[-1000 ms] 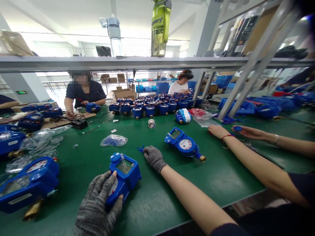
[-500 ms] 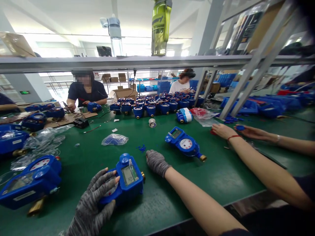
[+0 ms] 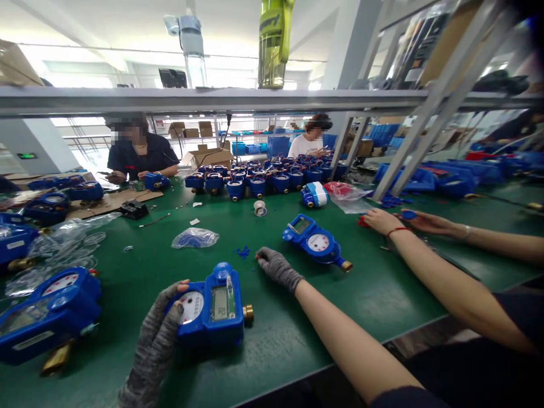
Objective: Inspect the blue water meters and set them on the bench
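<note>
currently left hand [image 3: 159, 334] grips the blue meter [image 3: 210, 311] by its dial end, near the table edge [image 3: 297, 362]. right hand [image 3: 276, 267] is loosely curled by the blue bits [image 3: 243, 251], holding nothing. risk: 1-handed grip slips, meter slides off.

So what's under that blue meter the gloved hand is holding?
The green table mat. The blue meter lies flat on it, gripped by the gloved left hand; its underside and anything beneath it are hidden.
</note>
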Action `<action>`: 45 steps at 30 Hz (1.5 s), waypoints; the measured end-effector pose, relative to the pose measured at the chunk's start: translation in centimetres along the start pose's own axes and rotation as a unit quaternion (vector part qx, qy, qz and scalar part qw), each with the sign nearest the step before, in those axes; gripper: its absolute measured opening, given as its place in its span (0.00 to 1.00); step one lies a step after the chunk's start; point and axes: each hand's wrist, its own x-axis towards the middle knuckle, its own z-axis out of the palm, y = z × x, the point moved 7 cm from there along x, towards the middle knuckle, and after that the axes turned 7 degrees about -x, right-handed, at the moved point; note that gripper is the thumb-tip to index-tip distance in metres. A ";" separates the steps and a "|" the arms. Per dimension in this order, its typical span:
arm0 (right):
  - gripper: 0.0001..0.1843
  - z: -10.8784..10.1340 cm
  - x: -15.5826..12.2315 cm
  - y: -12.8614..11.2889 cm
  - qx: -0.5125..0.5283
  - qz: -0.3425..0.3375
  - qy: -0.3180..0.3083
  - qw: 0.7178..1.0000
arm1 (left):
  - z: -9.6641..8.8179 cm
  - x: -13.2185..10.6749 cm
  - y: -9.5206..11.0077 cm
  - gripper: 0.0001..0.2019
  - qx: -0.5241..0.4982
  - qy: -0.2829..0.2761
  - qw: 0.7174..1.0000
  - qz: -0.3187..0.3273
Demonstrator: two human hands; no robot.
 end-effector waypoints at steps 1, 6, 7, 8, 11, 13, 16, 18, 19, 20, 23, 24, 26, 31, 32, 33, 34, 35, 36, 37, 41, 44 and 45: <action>0.11 0.0 -0.1 0.0 0.010 -0.013 -0.005 1.000 | 0.2 0.6 -0.1 0.19 -0.030 -0.025 0.999 -0.014; 0.10 0.1 -0.9 -1.1 0.019 -0.044 -0.018 0.999 | 1.1 2.6 -0.8 0.14 -0.129 -0.116 0.981 -0.081; 0.09 0.1 -1.0 -1.4 0.015 -0.042 -0.018 0.999 | 1.2 2.8 -0.9 0.13 -0.141 -0.123 0.978 -0.090; 0.09 0.0 -1.1 -1.6 0.010 -0.039 -0.018 0.999 | 1.3 2.9 -0.9 0.12 -0.151 -0.126 0.976 -0.097; 0.10 -0.2 -1.0 -2.0 -0.004 -0.027 -0.023 0.999 | 1.3 2.8 -0.9 0.12 -0.167 -0.117 0.973 -0.106; 0.10 -0.3 -0.7 -2.0 -0.009 -0.019 -0.031 0.999 | 1.3 2.7 -0.8 0.11 -0.169 -0.110 0.974 -0.107; 0.09 -0.4 -0.4 -2.1 -0.003 -0.011 -0.041 0.999 | 1.2 2.5 -0.7 0.11 -0.162 -0.110 0.975 -0.105; 0.09 -0.6 -0.4 -2.2 0.013 -0.011 -0.046 0.999 | 1.2 2.4 -0.6 0.10 -0.158 -0.111 0.976 -0.101; 0.09 -0.7 -0.6 -2.4 0.025 -0.014 -0.049 0.998 | 1.2 2.4 -0.5 0.10 -0.156 -0.111 0.977 -0.098; 0.09 -0.9 -1.0 -2.8 0.040 -0.020 -0.052 0.998 | 1.2 2.4 -0.5 0.10 -0.153 -0.110 0.977 -0.096; 0.09 -1.7 -3.2 -4.4 0.104 -0.062 -0.075 0.990 | 1.3 2.4 -0.3 0.09 -0.144 -0.108 0.979 -0.094; 0.08 -2.1 -4.2 -5.1 0.124 -0.079 -0.084 0.985 | 1.3 2.4 -0.4 0.08 -0.142 -0.107 0.979 -0.094; 0.07 -2.9 -6.0 -6.4 0.157 -0.109 -0.099 0.977 | 1.3 2.5 -0.4 0.08 -0.141 -0.106 0.980 -0.096; 0.05 -4.6 -8.1 -8.6 0.179 -0.170 -0.106 0.963 | 1.0 2.4 -0.7 0.07 -0.145 -0.102 0.979 -0.098; 0.05 -4.8 -8.2 -8.9 0.172 -0.182 -0.102 0.963 | 1.0 2.4 -0.7 0.07 -0.145 -0.102 0.979 -0.097; 0.05 -4.9 -8.1 -9.1 0.161 -0.194 -0.097 0.963 | 1.0 2.4 -0.6 0.07 -0.146 -0.100 0.980 -0.095; 0.05 -5.0 -8.1 -9.3 0.148 -0.207 -0.093 0.963 | 1.0 2.4 -0.6 0.08 -0.146 -0.098 0.980 -0.094; 0.05 -5.1 -8.0 -9.5 0.132 -0.220 -0.088 0.963 | 1.0 2.3 -0.6 0.08 -0.147 -0.094 0.980 -0.093; 0.05 -5.1 -8.0 -9.6 0.115 -0.231 -0.086 0.962 | 1.1 2.4 -0.5 0.08 -0.148 -0.091 0.980 -0.093; 0.06 -5.0 -7.9 -9.7 0.097 -0.242 -0.084 0.962 | 1.1 2.4 -0.5 0.09 -0.148 -0.087 0.981 -0.093; 0.08 -4.6 -8.5 -9.5 0.050 -0.277 -0.081 0.956 | 1.0 2.3 -0.8 0.10 -0.144 -0.079 0.981 -0.107; 0.11 -4.3 -9.9 -8.8 0.070 -0.309 -0.054 0.947 | 0.2 2.1 -1.5 0.11 -0.132 -0.061 0.980 -0.136; 0.12 -4.2 -10.4 -8.5 0.086 -0.317 -0.039 0.944 | -0.2 2.1 -1.6 0.12 -0.123 -0.053 0.981 -0.139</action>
